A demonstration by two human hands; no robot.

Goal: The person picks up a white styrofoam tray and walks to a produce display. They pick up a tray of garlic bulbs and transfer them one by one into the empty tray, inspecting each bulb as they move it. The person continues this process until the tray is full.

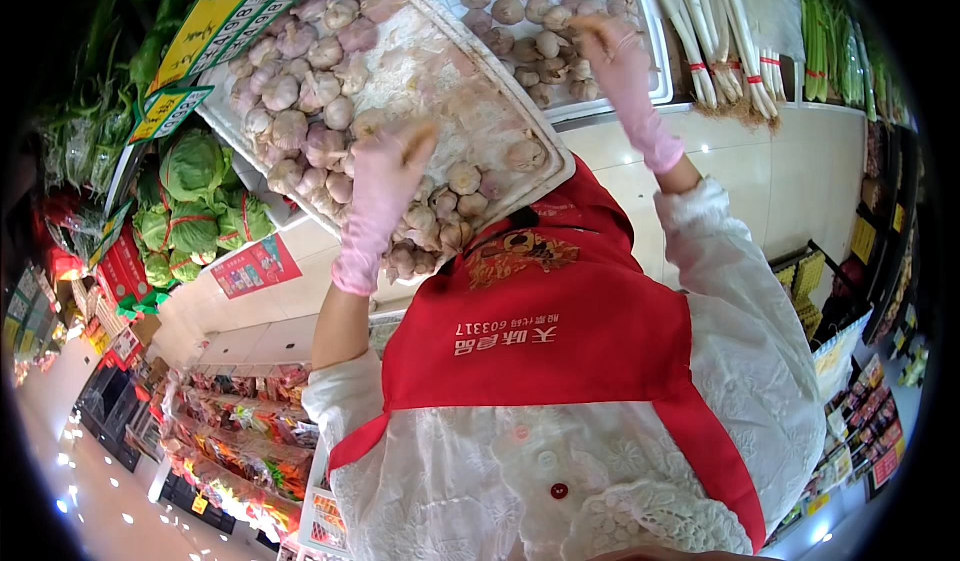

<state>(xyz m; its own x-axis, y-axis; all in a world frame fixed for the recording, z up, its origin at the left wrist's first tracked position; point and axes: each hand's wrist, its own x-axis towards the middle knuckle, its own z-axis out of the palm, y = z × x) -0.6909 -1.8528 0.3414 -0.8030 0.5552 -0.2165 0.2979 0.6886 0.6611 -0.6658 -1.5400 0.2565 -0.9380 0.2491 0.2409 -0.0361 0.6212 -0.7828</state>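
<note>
My left hand (390, 178), in a pink glove with brownish fingertips, is over garlic bulbs (319, 88) in a large tilted white foam tray (551, 141). Its fingers are bent; whether they hold a bulb is not clear. The tray's lower edge lies against my red apron, and pale flakes of skin cover its bare part. My right hand (619, 65), gloved the same way, reaches over a second white tray (664, 58) farther right. Its curled fingertips are close to a garlic bulb (556, 18) there; a grip on it cannot be made out.
Leeks tied with red bands (739, 50) lie right of the second tray. Cabbages (191, 186) and price signs (214, 32) bearing writing stand at the left. Tiled floor (757, 163) shows below the display. Packaged goods (240, 441) fill shelves at lower left.
</note>
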